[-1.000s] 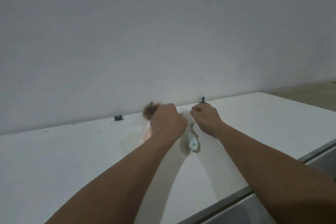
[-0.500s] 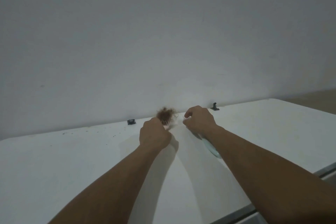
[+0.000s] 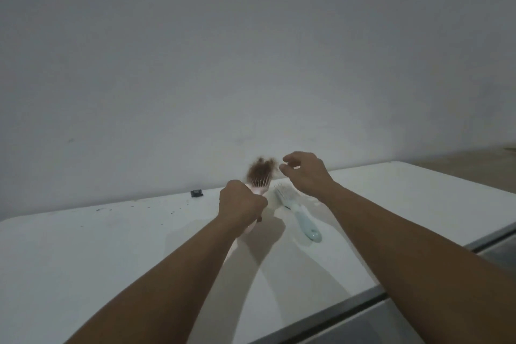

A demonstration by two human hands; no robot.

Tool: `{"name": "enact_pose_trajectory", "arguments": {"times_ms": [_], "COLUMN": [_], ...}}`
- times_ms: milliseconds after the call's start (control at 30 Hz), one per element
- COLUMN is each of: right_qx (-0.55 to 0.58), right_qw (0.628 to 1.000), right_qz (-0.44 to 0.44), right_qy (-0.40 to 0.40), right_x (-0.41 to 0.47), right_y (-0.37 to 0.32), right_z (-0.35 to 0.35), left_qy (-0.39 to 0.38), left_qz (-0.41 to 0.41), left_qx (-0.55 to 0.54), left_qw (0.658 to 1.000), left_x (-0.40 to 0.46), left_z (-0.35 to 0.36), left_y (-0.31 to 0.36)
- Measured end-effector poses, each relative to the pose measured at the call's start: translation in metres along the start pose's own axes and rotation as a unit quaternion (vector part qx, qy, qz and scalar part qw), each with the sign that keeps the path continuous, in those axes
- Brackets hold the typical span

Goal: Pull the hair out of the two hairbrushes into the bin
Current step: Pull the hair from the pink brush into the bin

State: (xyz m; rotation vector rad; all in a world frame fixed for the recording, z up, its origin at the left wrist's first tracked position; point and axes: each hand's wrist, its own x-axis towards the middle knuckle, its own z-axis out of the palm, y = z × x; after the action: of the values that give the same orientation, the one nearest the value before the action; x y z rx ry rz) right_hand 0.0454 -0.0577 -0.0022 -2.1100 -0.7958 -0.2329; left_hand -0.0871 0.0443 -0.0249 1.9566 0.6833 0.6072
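— Head view first: what are our hands doing around the pink hairbrush [image 3: 258, 189]?

— Our left hand [image 3: 240, 204] is clenched around its handle, holding it tilted up above the white table [image 3: 111, 254]. A brown hair clump [image 3: 261, 171] sits tangled in its bristles.

— And our right hand [image 3: 305, 173]?

— Just right of that clump, fingers [image 3: 287, 168] loosely curled and apart, gripping nothing.

— The other brush?

— A pale blue hairbrush [image 3: 297, 211] lies flat on the table, right of the pink one. A small black object [image 3: 196, 193] sits left of it, near the wall [image 3: 251, 50].
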Motion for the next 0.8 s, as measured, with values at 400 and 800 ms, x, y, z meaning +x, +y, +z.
{"name": "enact_pose_trajectory", "arguments": {"times_ms": [400,800], "right_qx": [0.286,0.283], "right_qw": [0.945,0.942], "right_qz": [0.159,0.169], "right_qy": [0.012,0.068], "right_x": [-0.060,-0.154], "right_y": [-0.003,0.061], "right_z": [-0.121,-0.201], "left_qy": [-0.129,-0.331], "left_qz": [0.093,0.013], "left_qx": [-0.098,-0.203], "left_qw": [0.982,0.921], "left_x": [-0.072,-0.154], "left_z": [0.034,0.115], "left_y": [0.065,0.096]}}
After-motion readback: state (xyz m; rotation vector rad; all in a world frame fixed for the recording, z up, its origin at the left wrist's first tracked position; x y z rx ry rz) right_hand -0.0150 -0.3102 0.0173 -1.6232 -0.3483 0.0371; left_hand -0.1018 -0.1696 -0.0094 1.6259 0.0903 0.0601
